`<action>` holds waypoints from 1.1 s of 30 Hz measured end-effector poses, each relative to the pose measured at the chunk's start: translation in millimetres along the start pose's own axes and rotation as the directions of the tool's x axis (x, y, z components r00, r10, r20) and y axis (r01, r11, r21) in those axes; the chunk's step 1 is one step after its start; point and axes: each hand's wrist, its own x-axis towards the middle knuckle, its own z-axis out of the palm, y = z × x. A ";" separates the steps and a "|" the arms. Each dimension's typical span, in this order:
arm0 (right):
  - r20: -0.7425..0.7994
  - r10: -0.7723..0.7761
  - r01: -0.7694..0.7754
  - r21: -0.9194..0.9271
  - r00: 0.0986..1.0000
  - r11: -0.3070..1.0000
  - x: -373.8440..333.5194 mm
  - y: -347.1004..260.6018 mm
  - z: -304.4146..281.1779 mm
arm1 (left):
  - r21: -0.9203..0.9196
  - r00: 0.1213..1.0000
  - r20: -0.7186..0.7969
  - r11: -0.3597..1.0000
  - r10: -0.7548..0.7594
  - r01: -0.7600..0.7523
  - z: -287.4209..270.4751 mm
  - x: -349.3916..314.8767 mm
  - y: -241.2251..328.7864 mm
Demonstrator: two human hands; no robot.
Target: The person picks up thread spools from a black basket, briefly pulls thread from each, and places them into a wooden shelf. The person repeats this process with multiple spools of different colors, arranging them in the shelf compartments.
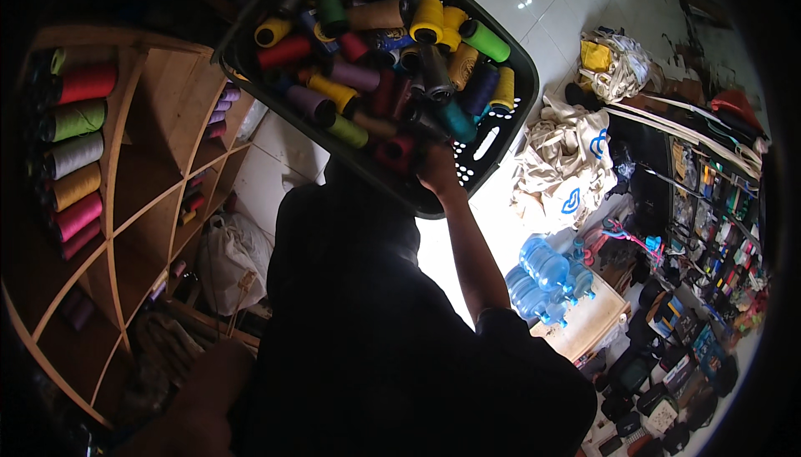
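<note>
My right hand reaches over the near rim of a dark green plastic basket, beside a red thread spool. Its fingers are in shadow among the spools, so I cannot make out whether they grip one. Heaped in the basket lie many-coloured cones of thread, among them a bright green spool, a yellow spool and a teal spool. Low on the left, my left hand is a dim shape in deep shadow near the wooden shelf; its fingers do not show clearly.
A wooden compartment shelf stands at left, with a column of spools including a red cone. A white sack sits beside it. Rightward are cream cloth bags, blue water jugs on a low table, and cluttered goods.
</note>
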 end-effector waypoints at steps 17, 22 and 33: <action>-0.074 0.193 -0.145 0.419 0.978 0.896 36.5 -66.5 -28.7 | 0.707 0.797 -0.588 0.390 -0.139 0.590 -127.6 -127.9 -31.1; 0.020 0.223 -0.179 0.669 0.975 0.721 94.0 -84.4 -10.3 | 0.050 0.301 -0.916 0.669 -0.265 0.742 -168.9 -212.8 -62.8; -0.076 -0.172 0.155 -0.188 0.982 0.970 -1.4 10.6 63.9 | -0.062 -0.072 -0.984 -0.070 -0.162 0.996 -211.8 -443.9 -40.7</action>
